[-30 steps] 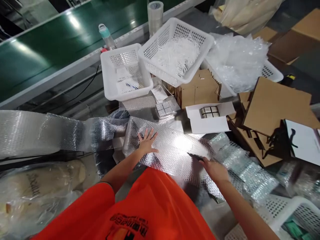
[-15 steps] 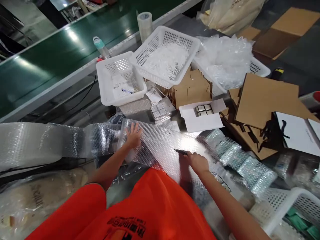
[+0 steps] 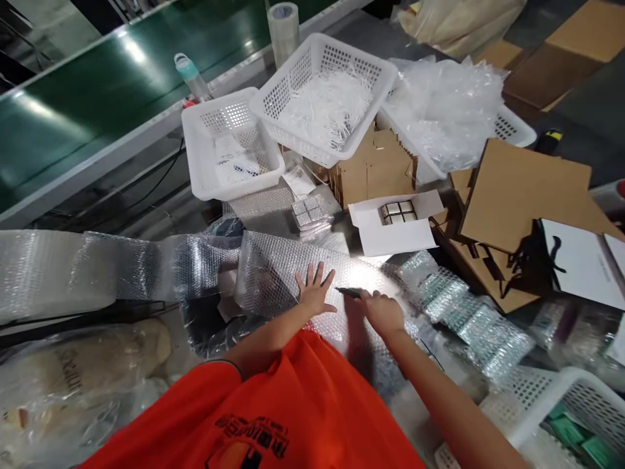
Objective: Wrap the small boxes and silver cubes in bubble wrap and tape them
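- The left hand (image 3: 315, 291) has slid rightward along the bubble wrap (image 3: 278, 280), closer to the right hand (image 3: 384, 313).
- Its fingers (image 3: 317, 273) lie spread and released on the wrap.
- The right fingers (image 3: 378, 301) clench a black tool (image 3: 348, 292) above the wrap.
- The wrap stretches over the counter (image 3: 415, 407) from a roll (image 3: 49, 273).
- Beyond stand white baskets (image 3: 229, 146), cardboard (image 3: 525, 195) and a green conveyor (image 3: 97, 111).

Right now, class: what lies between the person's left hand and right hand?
The head view shows bubble wrap, and a dark pen-like tool in the right hand, tip toward the left hand.
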### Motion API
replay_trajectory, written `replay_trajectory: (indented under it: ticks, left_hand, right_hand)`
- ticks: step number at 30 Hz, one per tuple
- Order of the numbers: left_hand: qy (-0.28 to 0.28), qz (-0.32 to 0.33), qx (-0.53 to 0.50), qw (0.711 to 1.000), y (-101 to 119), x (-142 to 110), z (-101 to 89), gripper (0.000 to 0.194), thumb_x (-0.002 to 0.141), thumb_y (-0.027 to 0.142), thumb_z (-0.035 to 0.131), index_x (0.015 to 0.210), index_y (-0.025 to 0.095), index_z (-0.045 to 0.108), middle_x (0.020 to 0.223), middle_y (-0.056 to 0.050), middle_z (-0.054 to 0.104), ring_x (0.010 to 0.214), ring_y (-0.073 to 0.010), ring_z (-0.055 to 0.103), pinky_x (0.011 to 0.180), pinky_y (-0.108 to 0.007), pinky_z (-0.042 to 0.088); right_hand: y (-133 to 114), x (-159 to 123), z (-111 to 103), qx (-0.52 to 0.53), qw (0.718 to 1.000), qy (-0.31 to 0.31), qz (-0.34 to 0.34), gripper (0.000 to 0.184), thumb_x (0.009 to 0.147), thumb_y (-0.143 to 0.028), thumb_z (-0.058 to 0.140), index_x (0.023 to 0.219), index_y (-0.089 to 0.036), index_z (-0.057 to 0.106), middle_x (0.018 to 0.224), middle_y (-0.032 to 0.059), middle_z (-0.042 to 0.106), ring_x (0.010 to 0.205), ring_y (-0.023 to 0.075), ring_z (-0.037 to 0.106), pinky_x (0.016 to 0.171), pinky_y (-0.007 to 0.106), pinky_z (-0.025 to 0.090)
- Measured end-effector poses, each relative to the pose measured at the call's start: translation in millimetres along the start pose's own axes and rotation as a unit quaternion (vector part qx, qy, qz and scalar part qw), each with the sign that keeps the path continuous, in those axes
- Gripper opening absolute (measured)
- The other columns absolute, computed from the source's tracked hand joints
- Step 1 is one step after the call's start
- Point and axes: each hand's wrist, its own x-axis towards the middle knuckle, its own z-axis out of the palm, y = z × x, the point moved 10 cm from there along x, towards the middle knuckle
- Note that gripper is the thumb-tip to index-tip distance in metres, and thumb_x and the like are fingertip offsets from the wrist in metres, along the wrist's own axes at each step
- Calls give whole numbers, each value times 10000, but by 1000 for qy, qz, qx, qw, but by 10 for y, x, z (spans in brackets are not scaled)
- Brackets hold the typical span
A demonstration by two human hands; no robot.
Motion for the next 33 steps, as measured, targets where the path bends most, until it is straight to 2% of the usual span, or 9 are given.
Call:
replay_trajectory:
  ticks: [6,12,17,25,30,33]
  left_hand:
    - [0,10,1,1000,-8,1,3,1251,693,664,774,1608,346,-18,1664,-70,-197,1495,-455,-211,1106,-801,-46]
    - [17,32,1,999,-80,-33,-36,1220,700,649,782,1615,333,39,1674,-76,-148,1499,-474,-178,1127,-787,-22]
    - [13,22,13,1000,-270,-56,-75,1232,683,620,814,1612,355,49,1682,-81,-123,1512,-467,-149,1127,-784,-33]
    - [10,14,36,999,-528,-107,-209,1209,704,620,800,1611,351,47,1680,-93,-119,1519,-471,-130,1087,-815,-47]
    - [11,11,36,999,-724,-121,-282,1171,723,658,759,1613,340,67,1685,-77,-98,1515,-492,-113,1089,-819,-21]
    - [19,9,46,999,-918,-161,-417,1154,728,657,756,1616,315,105,1690,-85,-71,1511,-510,-82,1090,-819,11]
  right_hand:
    - [104,9,91,3,1000,-7,12,378,1036,-384,380,1194,-162,643,973,171,713,911,268,722,714,305,497]
    - [549,-169,274,-16,998,-39,54,407,1042,-423,354,1238,-203,635,990,148,719,884,266,731,694,311,493]
    - [777,-327,368,-27,995,-61,75,412,1047,-403,340,1246,-195,635,1005,153,721,872,271,739,695,326,509]
    - [711,-304,440,-22,997,-43,66,413,1045,-422,334,1198,-206,651,981,143,725,847,264,741,665,309,499]
    - [952,-430,493,-20,995,-52,84,384,1036,-405,378,1200,-191,653,976,147,725,827,274,742,644,310,492]
    - [1099,-508,499,-20,994,-48,101,354,1033,-384,398,1161,-190,665,962,142,729,814,273,741,639,310,492]
